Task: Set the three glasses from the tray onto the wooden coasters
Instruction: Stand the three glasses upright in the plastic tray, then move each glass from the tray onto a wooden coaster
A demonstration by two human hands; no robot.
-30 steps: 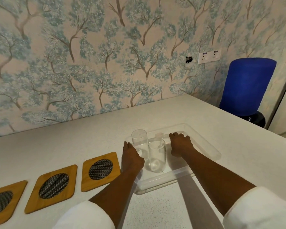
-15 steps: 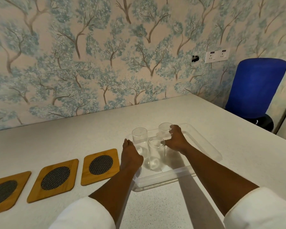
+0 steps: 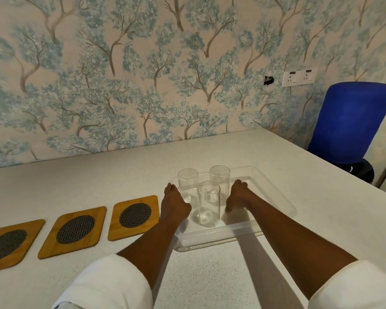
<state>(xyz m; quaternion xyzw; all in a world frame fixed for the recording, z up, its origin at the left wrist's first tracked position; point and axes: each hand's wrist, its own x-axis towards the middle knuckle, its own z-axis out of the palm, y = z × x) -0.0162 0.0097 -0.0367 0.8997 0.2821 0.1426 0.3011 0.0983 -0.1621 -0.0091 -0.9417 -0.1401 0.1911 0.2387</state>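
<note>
Head view, surface: white speckled counter (image 3: 98,181) set against a wall papered with blue-green trees (image 3: 120,74).
Tray: clear plastic tray (image 3: 274,195) lies on the counter right of centre, its long side running away from the camera towards the right.
Glasses: all three stand upright inside the tray, grouped at its left end. Far left glass (image 3: 188,181) and far right glass (image 3: 219,178) stand side by side. Near glass (image 3: 208,204) stands in front of the gap between them. All appear empty.
Coasters: three wooden coasters with dark mesh centres lie in a row on the counter left of the tray. Right coaster (image 3: 134,217) is just beside the tray. Middle coaster (image 3: 74,230) and left coaster (image 3: 9,244) follow, the last cut by the frame edge. Nothing stands on any of them.
Left hand (image 3: 175,205): at the tray's left edge, back of the hand up, fingers curled under in a loose fist. It grips nothing. Contact with the far left glass cannot be determined.
Right hand (image 3: 238,197): inside the tray, just right of the near glass, fingers curled downwards. It grips nothing. The knuckles lie close to the far right glass.
Sleeves: white, pushed up on both forearms.
Background: a blue chair (image 3: 352,121) stands beyond the counter's right corner. A white socket plate (image 3: 298,78) is fixed on the wall.
</note>
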